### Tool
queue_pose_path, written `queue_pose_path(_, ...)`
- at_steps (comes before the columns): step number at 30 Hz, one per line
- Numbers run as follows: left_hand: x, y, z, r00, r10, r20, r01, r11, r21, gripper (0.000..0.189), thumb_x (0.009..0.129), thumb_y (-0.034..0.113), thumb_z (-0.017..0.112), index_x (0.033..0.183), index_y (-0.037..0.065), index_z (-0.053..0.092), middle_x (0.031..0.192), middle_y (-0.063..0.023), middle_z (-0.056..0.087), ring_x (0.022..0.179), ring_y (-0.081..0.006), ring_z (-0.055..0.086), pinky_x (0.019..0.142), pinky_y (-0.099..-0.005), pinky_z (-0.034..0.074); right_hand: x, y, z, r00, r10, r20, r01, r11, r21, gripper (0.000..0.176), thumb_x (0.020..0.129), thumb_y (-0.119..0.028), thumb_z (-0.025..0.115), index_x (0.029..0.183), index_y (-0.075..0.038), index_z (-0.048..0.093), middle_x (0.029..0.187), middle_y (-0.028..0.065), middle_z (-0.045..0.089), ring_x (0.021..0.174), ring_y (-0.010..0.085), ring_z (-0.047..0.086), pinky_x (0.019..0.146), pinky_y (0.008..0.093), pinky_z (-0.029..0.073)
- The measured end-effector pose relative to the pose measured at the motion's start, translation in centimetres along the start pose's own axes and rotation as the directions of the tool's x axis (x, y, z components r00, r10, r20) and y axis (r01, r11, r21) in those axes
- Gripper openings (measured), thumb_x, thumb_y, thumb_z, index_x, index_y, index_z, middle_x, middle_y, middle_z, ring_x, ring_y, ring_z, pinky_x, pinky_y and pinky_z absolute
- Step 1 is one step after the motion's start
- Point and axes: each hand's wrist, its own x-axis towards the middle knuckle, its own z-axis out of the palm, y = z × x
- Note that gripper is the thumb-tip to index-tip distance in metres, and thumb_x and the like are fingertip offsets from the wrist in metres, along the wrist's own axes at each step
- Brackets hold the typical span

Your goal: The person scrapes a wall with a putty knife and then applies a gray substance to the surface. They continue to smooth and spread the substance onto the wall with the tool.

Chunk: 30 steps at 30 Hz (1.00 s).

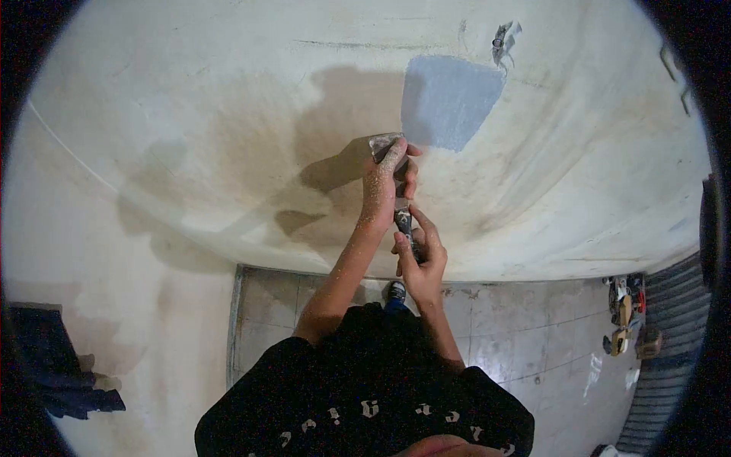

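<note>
Both my hands are on a putty knife (403, 218) in front of the wall. My left hand (386, 179), dusted with pale crumbs, closes around its blade part, the thumb lying along the upper end. Below it, my right hand (423, 259) has its fingers curled around the dark, paint-spotted handle. The wide blade end points up, just left of a smooth grey patch (451, 103) on the off-white wall (251, 99). Part of the blade is hidden behind my left fingers.
A bracket-like fitting (499, 43) sits on the wall above the patch. Dark cloth (61, 365) hangs at the left. Shoes (623, 316) stand on the tiled floor (525, 327) beside a ribbed shutter (661, 358). My shoe (397, 290) is near the wall's base.
</note>
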Motion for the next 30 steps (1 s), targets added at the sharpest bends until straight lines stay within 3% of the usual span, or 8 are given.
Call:
queue_pose_path(1,0.0,-0.1,0.1,1.000,-0.004,-0.003,0.004,1.000,-0.017,0.032,0.094,0.036,0.056,0.086,0.004,0.059,0.053,0.0003,0.048,0.038,-0.0102,0.043,0.037,-0.0244,0.032,0.1,-0.3,0.1,0.999,-0.036,-0.019,0.036,0.999,-0.017,0.042,0.094,-0.009,0.058,0.133,0.000,0.048,0.064,-0.0023,0.052,0.052,0.0038,0.041,0.049,0.0198,0.034)
queue_pose_path(7,-0.4,0.3,0.9,1.000,0.014,-0.022,-0.015,0.999,-0.028,0.032,0.094,0.036,0.056,0.084,0.006,0.057,0.052,0.0017,0.043,0.036,-0.0101,0.041,0.036,-0.0249,0.029,0.4,-0.5,0.8,0.994,-0.039,-0.100,0.039,0.999,-0.001,0.038,0.095,-0.010,0.057,0.131,0.001,0.049,0.063,-0.0033,0.049,0.056,0.0038,0.041,0.052,0.0200,0.034)
queue_pose_path(10,0.2,0.6,0.7,0.999,-0.023,-0.049,0.022,1.000,-0.015,0.032,0.094,0.036,0.056,0.084,0.006,0.056,0.052,0.0017,0.043,0.036,-0.0102,0.040,0.036,-0.0248,0.029,0.4,-0.5,1.1,0.993,0.078,-0.086,-0.077,0.997,0.008,0.036,0.095,-0.009,0.057,0.129,0.001,0.050,0.063,-0.0030,0.050,0.056,0.0039,0.041,0.052,0.0197,0.033)
queue_pose_path(13,0.0,0.2,0.7,0.999,-0.026,-0.048,0.024,0.999,-0.044,0.032,0.093,0.037,0.057,0.083,0.006,0.056,0.053,0.0017,0.043,0.036,-0.0104,0.040,0.036,-0.0247,0.028,0.5,-2.1,1.0,0.987,0.131,-0.096,-0.127,0.991,0.047,0.034,0.094,-0.007,0.058,0.126,0.003,0.053,0.073,-0.0015,0.056,0.060,0.0031,0.042,0.052,0.0205,0.033)
queue_pose_path(16,-0.2,-0.1,0.6,0.999,-0.005,-0.035,0.004,1.000,-0.025,0.032,0.093,0.037,0.057,0.082,0.007,0.055,0.053,0.0018,0.042,0.036,-0.0106,0.039,0.036,-0.0249,0.029,0.5,-1.4,1.2,0.987,0.085,-0.135,-0.078,0.996,0.052,0.033,0.094,-0.007,0.058,0.125,0.003,0.054,0.079,0.0013,0.059,0.061,0.0031,0.042,0.051,0.0200,0.033)
queue_pose_path(19,0.5,-0.1,0.6,1.000,0.010,-0.020,-0.011,0.999,-0.042,0.031,0.093,0.036,0.055,0.082,0.007,0.054,0.053,0.0018,0.041,0.037,-0.0107,0.039,0.037,-0.0251,0.030,0.4,-1.4,0.5,0.984,0.157,-0.081,-0.156,0.988,0.009,0.033,0.094,-0.008,0.058,0.125,0.004,0.054,0.087,0.0054,0.063,0.065,0.0042,0.047,0.055,0.0207,0.039)
queue_pose_path(26,-0.6,1.1,0.7,1.000,0.013,-0.026,-0.014,0.999,-0.042,0.030,0.094,0.034,0.054,0.081,0.007,0.053,0.054,0.0013,0.043,0.037,-0.0102,0.039,0.036,-0.0252,0.029,0.5,-2.5,1.5,0.992,0.012,-0.122,-0.018,0.999,-0.047,0.032,0.094,-0.008,0.058,0.123,0.005,0.053,0.096,0.0112,0.064,0.069,0.0062,0.051,0.059,0.0235,0.044)
queue_pose_path(30,-1.0,1.8,0.6,1.000,-0.027,0.007,0.028,0.998,-0.063,0.029,0.094,0.033,0.054,0.081,0.007,0.052,0.053,0.0019,0.042,0.036,-0.0105,0.039,0.036,-0.0253,0.029,-0.1,-3.9,1.4,0.987,0.130,-0.092,-0.134,0.990,-0.037,0.033,0.094,-0.008,0.058,0.123,0.006,0.052,0.102,0.0149,0.065,0.078,0.0092,0.058,0.067,0.0258,0.048)
